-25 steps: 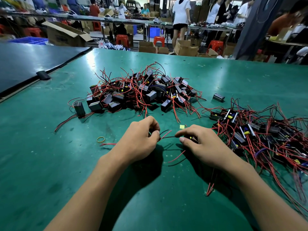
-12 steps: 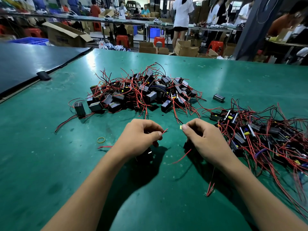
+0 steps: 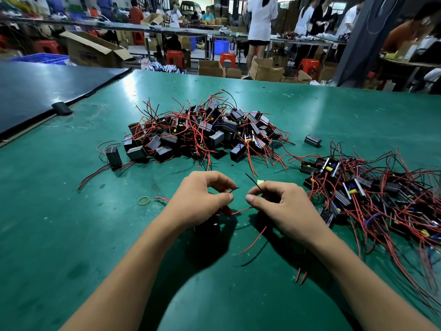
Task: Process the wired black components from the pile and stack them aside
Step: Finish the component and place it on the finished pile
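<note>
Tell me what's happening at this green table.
A person is working on one black component, which lies under the left hand. The left hand and the right hand each pinch thin wires near it between thumb and fingers. A pile of wired components lies behind the hands; another spread lies to the right. Which is the finished lot cannot be told.

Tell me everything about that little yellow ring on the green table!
The yellow ring looks like a thin rubber band: a closed, slightly oval loop lying flat on the green table. It sits alone, just left of the left hand, which does not touch it. The end of a red wire lies close on its right, apart from it. Only the table seems to touch it.
</note>
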Demonstrator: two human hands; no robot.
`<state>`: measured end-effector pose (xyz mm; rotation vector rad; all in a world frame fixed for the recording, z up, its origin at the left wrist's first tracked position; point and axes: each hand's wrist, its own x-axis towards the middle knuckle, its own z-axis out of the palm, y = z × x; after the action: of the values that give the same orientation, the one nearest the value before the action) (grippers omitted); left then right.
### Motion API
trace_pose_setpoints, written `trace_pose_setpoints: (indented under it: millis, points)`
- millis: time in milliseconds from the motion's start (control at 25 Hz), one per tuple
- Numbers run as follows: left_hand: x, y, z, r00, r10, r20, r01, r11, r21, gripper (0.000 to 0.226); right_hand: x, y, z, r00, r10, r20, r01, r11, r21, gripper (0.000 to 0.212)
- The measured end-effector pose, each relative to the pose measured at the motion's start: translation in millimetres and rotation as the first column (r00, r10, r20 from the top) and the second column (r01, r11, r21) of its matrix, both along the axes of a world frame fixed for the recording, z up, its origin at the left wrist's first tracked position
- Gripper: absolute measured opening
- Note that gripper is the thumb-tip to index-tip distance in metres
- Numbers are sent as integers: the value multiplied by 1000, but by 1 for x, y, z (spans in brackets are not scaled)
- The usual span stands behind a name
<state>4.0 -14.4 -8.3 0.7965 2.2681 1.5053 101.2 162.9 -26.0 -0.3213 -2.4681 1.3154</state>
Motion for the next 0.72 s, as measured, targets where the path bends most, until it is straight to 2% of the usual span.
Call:
trace_pose_setpoints:
  millis: [280,520,600,720]
  points:
    - [5,0,5,998,-46,44,43,997,57,5,0,-1,1,995,55,-89,-62,995,-78,10]
    - [4,1,4,999,-48,25,48,999,27,3,-1,-2,2,996,88,-33,-92,988,-122,10]
    - [3,1,4,998,-56,9,56,998,5,4,0,-2,2,996,75,-37,-78,993,-90,12]
    - [2,2,3,999,-38,-29,37,999,-37,6,-1,-6,1,998,13,-62,-9,999,50,15]
